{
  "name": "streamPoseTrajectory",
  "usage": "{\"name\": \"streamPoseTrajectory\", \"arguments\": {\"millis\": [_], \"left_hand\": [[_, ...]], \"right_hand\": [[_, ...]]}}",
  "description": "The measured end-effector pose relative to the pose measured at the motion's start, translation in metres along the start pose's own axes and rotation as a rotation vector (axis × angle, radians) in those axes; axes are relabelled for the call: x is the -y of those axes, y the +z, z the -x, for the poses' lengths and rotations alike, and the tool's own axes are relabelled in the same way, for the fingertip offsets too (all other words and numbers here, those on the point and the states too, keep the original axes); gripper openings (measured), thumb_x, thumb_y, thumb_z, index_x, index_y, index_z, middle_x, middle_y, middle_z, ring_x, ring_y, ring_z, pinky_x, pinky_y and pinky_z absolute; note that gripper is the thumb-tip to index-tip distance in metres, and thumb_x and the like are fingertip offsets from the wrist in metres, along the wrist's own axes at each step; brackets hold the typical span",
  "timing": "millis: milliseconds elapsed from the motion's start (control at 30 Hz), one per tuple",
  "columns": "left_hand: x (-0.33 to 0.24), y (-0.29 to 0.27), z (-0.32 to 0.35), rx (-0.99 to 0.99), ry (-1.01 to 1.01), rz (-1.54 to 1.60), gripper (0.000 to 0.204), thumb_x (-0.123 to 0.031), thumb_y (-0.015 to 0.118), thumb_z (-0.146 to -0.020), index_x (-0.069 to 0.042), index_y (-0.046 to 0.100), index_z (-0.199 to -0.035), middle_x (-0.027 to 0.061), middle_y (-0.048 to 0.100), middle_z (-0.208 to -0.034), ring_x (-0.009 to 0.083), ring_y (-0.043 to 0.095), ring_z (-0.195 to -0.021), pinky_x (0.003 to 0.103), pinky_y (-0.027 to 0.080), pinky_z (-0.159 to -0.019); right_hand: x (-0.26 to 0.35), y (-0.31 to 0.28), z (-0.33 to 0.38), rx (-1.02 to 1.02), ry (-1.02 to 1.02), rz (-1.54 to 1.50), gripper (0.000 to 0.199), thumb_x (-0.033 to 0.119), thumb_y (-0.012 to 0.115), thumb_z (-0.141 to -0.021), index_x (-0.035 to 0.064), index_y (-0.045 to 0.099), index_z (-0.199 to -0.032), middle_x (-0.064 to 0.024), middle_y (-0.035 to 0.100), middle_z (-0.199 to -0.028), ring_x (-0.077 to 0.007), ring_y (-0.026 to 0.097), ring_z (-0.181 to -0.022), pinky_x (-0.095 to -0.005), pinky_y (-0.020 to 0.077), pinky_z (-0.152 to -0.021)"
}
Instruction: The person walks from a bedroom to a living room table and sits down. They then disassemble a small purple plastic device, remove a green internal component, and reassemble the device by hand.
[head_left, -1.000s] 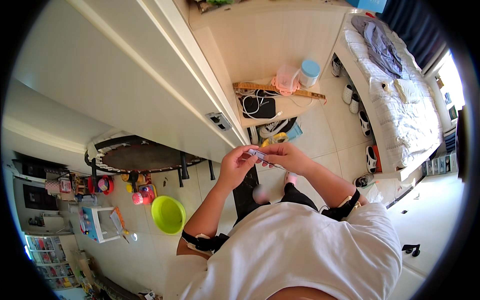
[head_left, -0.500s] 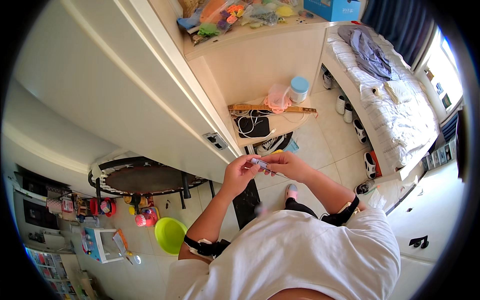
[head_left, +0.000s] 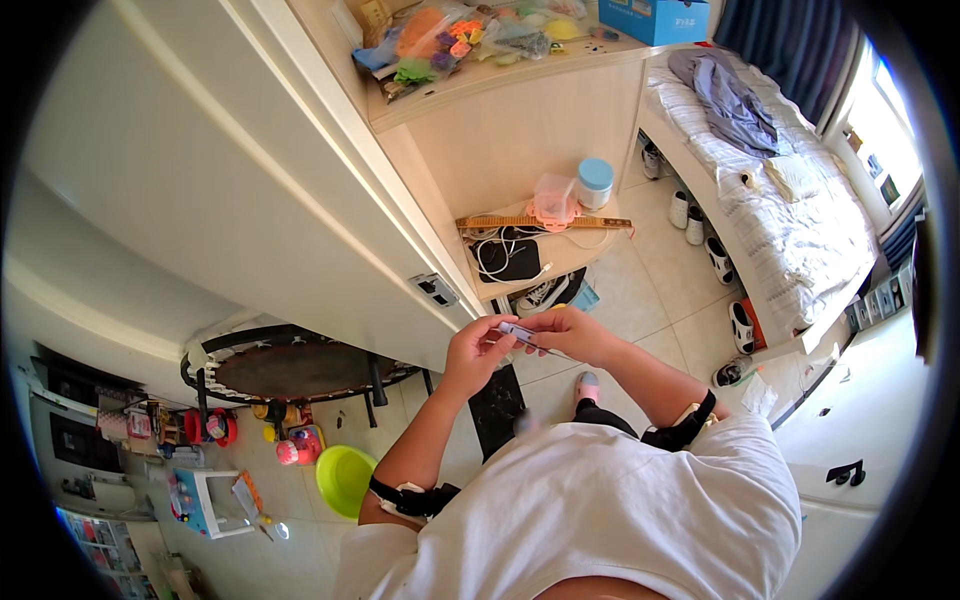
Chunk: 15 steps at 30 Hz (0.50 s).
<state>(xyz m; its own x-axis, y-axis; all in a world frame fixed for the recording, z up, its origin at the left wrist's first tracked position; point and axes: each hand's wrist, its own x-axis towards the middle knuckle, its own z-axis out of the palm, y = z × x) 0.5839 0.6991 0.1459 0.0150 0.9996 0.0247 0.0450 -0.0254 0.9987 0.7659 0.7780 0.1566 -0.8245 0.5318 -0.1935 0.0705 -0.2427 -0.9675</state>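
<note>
From my head, I look down at my left hand (head_left: 473, 352) and my right hand (head_left: 578, 336), close together in front of my white shirt (head_left: 590, 500). The fingers of both pinch a small, pale, long thing (head_left: 517, 332). It is held up between my hands. A thin stick (head_left: 558, 353) pokes out by my right hand. A big white door (head_left: 240, 190) is near my left hand. A green tub (head_left: 343, 482) sits on the floor (head_left: 400, 440) to my left.

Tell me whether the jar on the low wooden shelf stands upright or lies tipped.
Upright: the jar has its blue lid uppermost.
</note>
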Motion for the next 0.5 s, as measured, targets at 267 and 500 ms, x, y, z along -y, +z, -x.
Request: {"name": "streamPoseTrajectory", "arguments": {"millis": [267,500], "left_hand": [[0.003,-0.004,0.006,-0.017,-0.013,-0.037,0.023,-0.005,0.057,-0.084,-0.001,0.056,-0.106,0.0058,0.061,-0.093,0.0130,0.062,-0.083,0.024,0.050,-0.070],[0.002,-0.001,0.004,-0.058,0.051,-0.137,0.021,-0.001,0.061,-0.080,0.000,0.058,-0.101,0.0049,0.055,-0.096,0.0117,0.059,-0.083,0.023,0.049,-0.070]], "right_hand": [[-0.008,0.005,-0.004,0.008,-0.030,-0.012,0.030,0.007,0.053,-0.084,0.0033,0.058,-0.114,0.0001,0.062,-0.082,-0.0050,0.054,-0.072,-0.0189,0.0447,-0.064],[-0.012,0.003,-0.002,-0.027,0.022,-0.031,0.025,0.014,0.057,-0.085,0.0010,0.058,-0.107,-0.0004,0.063,-0.083,-0.0077,0.058,-0.073,-0.0205,0.0466,-0.064]]}}
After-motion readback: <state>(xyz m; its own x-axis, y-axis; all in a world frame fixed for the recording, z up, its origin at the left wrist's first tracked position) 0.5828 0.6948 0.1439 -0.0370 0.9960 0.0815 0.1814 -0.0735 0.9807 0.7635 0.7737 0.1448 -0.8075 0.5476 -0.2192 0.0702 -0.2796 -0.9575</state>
